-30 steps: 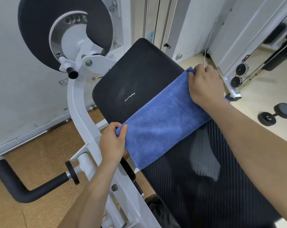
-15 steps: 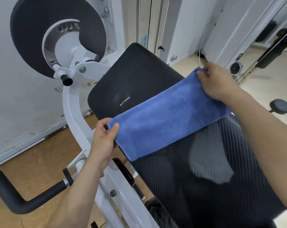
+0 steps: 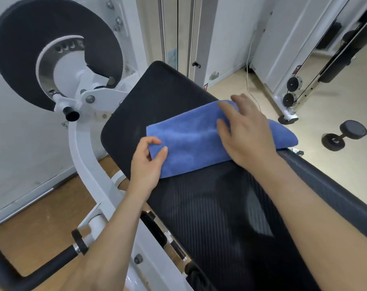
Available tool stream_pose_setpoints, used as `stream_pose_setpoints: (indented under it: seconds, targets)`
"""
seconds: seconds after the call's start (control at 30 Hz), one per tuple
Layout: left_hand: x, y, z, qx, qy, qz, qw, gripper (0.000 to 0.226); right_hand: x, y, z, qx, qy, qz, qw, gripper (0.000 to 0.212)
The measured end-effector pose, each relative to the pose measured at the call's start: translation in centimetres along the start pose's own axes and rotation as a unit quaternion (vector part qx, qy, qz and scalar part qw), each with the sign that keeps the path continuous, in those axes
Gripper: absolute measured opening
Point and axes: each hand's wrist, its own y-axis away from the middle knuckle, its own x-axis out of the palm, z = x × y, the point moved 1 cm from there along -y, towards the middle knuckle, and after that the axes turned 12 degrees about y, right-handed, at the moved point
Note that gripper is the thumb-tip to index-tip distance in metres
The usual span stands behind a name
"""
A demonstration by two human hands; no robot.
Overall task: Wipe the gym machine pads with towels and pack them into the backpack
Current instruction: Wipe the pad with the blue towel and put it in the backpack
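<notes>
In the middle of the frame, the blue towel (image 3: 191,141) lies across the black pad (image 3: 209,217). The left hand (image 3: 145,162) pinches its lower left corner, and the right hand (image 3: 245,133) presses flat on it with straight fingers.

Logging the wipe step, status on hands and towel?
Left hand pinching blue towel corner. Right hand flat on towel, on black pad. Nothing in the way.

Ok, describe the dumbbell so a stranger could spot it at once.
Start at the long black machine pad with the blue towel on it, then look past its right edge to the pale floor. The dumbbell lies there alone, small and black with round ends, nearer than the pulley wheels.
</notes>
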Motion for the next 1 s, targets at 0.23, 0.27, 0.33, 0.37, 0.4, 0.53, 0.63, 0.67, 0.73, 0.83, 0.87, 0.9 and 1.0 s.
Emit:
stream_pose_setpoints:
  seconds: [0.23, 0.27, 0.33, 0.37, 0.4, 0.53, 0.63, 0.67, 0.73, 0.83, 0.87, 0.9, 1.0]
  targets:
    - [-3.8, 1.5, 1.2, -0.086, 0.088, 0.009, 0.992, 0.041, 1.6, 1.1, 3.4, -0.079, 0.124, 0.162, 0.976, 0.064]
    - [-4.8, 1.7, 1.6, -0.101, 0.095, -0.003, 0.990, 0.041, 2.2, 1.8, 3.6, -0.093, 0.139, 0.164, 0.972, 0.067]
    - [-5.8, 1.9, 1.8, -0.120, 0.098, -0.011, 0.988, 0.040, 3.2, 3.0, 3.9, -0.113, 0.158, 0.148, 0.970, 0.068]
    - [-5.9, 1.8, 1.8, -0.122, 0.095, -0.009, 0.988, 0.040, 3.7, 3.3, 3.9, -0.117, 0.163, 0.142, 0.969, 0.068]
    - [-5.9, 1.7, 1.7, -0.122, 0.094, -0.008, 0.988, 0.041, 4.0, 3.3, 3.9, -0.116, 0.166, 0.139, 0.969, 0.068]
    - [-5.6, 1.6, 0.7, -0.132, 0.140, -0.023, 0.981, 0.046, 3.2, 2.9, 4.4, -0.099, 0.170, 0.127, 0.972, 0.068]
    - [-7.0, 2.1, 0.3, -0.128, 0.151, -0.048, 0.979, 0.050, 3.1, 4.4, 6.4, -0.142, 0.116, 0.105, 0.977, 0.061]
    - [-7.6, 2.3, 0.3, -0.129, 0.161, -0.056, 0.977, 0.053, 3.6, 5.3, 7.3, -0.158, 0.100, 0.117, 0.975, 0.059]
    - [-8.5, 2.9, 0.2, -0.139, 0.189, -0.063, 0.970, 0.060, 4.7, 6.7, 8.6, -0.171, 0.105, 0.170, 0.965, 0.060]
    - [-8.7, 3.8, -0.6, -0.143, 0.197, -0.056, 0.968, 0.070, 5.0, 7.0, 9.9, -0.151, 0.080, 0.188, 0.967, 0.058]
    - [-8.5, 4.0, -1.2, -0.140, 0.200, -0.052, 0.968, 0.073, 4.6, 6.7, 10.3, -0.141, 0.043, 0.196, 0.969, 0.057]
    - [-8.2, 4.1, -1.8, -0.137, 0.210, -0.050, 0.967, 0.075, 4.2, 6.4, 10.5, -0.118, -0.016, 0.204, 0.972, 0.056]
    - [-7.0, 4.1, -4.2, -0.114, 0.243, -0.028, 0.963, 0.079, 1.1, 5.2, 10.8, 0.049, -0.300, 0.243, 0.921, 0.047]
